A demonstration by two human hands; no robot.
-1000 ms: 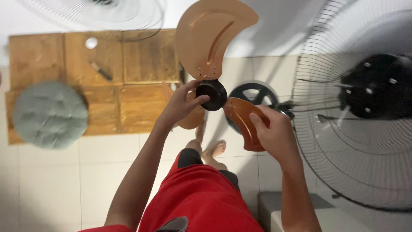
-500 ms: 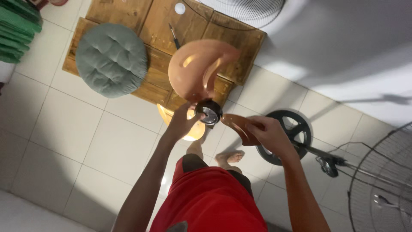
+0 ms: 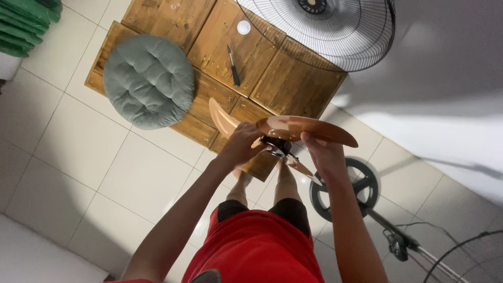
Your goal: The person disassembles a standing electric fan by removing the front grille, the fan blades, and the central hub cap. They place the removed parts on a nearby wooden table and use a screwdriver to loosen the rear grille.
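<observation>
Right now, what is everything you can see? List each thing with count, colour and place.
fan blade assembly: one, orange blades on a black hub, held in both hands
wooden platform: one, brown, on the floor ahead
cushion: one, grey-green, round, on the platform's left part
screwdriver: one, dark, on the platform
small disc: one, white, on the platform
fan guard: one, black wire, top
fan stand base: one, black, round, on the tiled floor at right
green stack: one, top left
left hand: at the hub
right hand: on a blade
</observation>
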